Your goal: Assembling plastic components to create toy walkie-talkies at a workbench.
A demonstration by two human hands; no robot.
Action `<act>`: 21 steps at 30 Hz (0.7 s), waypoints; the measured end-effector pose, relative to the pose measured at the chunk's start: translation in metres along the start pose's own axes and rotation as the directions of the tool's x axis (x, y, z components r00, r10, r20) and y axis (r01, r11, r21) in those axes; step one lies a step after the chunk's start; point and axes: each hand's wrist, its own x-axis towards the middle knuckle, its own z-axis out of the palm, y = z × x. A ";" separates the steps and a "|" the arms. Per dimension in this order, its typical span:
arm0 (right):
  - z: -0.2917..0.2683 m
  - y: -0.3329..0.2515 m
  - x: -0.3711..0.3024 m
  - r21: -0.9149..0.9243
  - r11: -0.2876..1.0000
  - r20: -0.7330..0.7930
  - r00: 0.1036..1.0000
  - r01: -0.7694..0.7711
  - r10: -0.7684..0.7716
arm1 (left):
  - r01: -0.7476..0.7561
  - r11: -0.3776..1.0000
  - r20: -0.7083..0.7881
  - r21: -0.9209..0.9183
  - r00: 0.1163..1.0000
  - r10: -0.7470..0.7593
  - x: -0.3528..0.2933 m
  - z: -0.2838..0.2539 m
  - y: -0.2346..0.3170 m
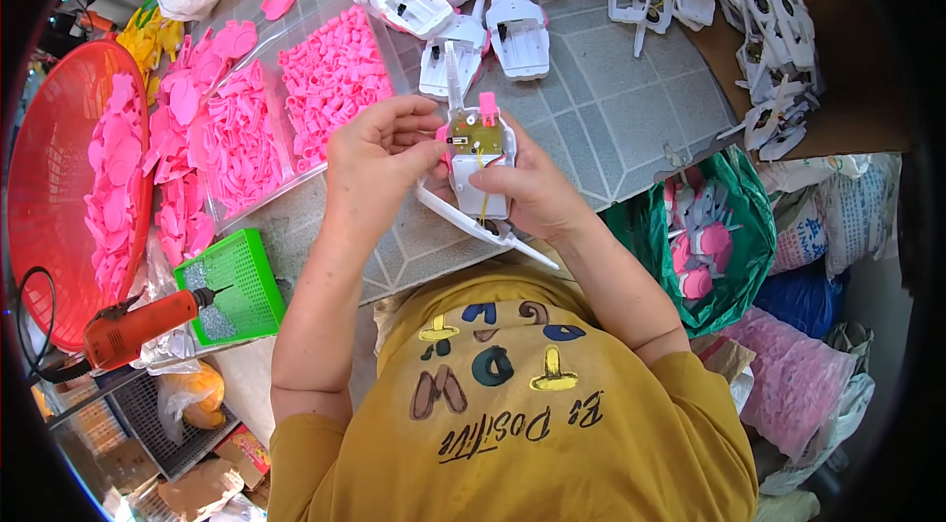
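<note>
A white toy walkie-talkie shell [471, 189] is held over the near edge of the table, its inside facing up. A green-yellow circuit board [477, 135] with thin wires lies in it, and a pink piece [488, 108] stands at its top. Wrapped round the right side is my right hand [537, 185], thumb across the front. My left hand [394, 142] pinches a small pink part [442, 136] at the shell's left edge; the fingertips partly hide it. Below, a second white shell half [483, 226] with a long antenna hangs tilted next to the first.
Pink plastic parts fill a clear divided tray [283, 189] and a red basket [49, 157] at left. A green basket [258, 276] holds screws beside an orange electric screwdriver [138, 330]. White shells [519, 34] lie at the back; a cardboard box [867, 59] and green bag [754, 271] stand at right.
</note>
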 end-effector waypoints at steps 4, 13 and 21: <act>-0.002 0.000 -0.001 -0.011 1.000 -0.018 1.000 -0.009 0.009 | -0.023 0.999 -0.032 0.046 0.999 0.025 -0.002 0.003 0.002; 0.001 0.000 -0.001 0.011 1.000 -0.044 0.999 0.004 -0.004 | -0.300 0.818 -0.055 0.492 0.926 0.373 -0.007 0.020 0.001; 0.001 0.002 -0.002 -0.050 0.999 -0.058 0.998 0.013 -0.016 | -0.464 0.546 0.022 0.697 0.776 0.631 -0.004 0.028 -0.007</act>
